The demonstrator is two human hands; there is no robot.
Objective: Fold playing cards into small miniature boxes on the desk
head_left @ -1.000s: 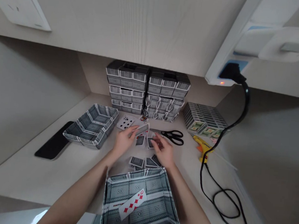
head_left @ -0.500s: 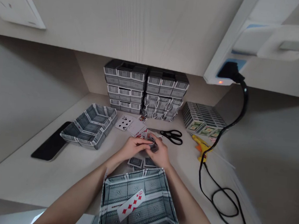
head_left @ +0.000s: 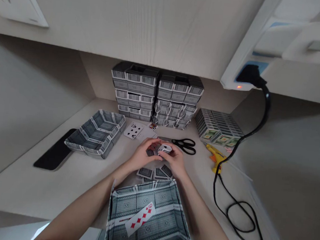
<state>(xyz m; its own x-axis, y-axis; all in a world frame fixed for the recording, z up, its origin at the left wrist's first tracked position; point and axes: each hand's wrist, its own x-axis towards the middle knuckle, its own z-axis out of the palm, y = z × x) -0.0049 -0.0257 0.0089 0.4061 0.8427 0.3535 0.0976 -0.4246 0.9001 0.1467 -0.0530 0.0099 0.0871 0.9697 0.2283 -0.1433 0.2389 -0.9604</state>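
Between my fingertips is a small bent white card piece with a black mark. My left hand curls around its left side, and my right hand pinches it from the right. Below my hands lie several small cut card pieces with patterned backs. Nearest to me stands an open box made of cards, with a six of diamonds strip on it. Behind my hands, playing cards lie face up beside black-handled scissors.
A second card box and a black phone sit at the left. Stacked card boxes stand at the back. To the right are packed card decks, a yellow glue gun and a looping black cable.
My hands have turned the card piece, so its white face with a black mark now shows. My fingers are spread wider around it. Another small card piece shows below my right hand.
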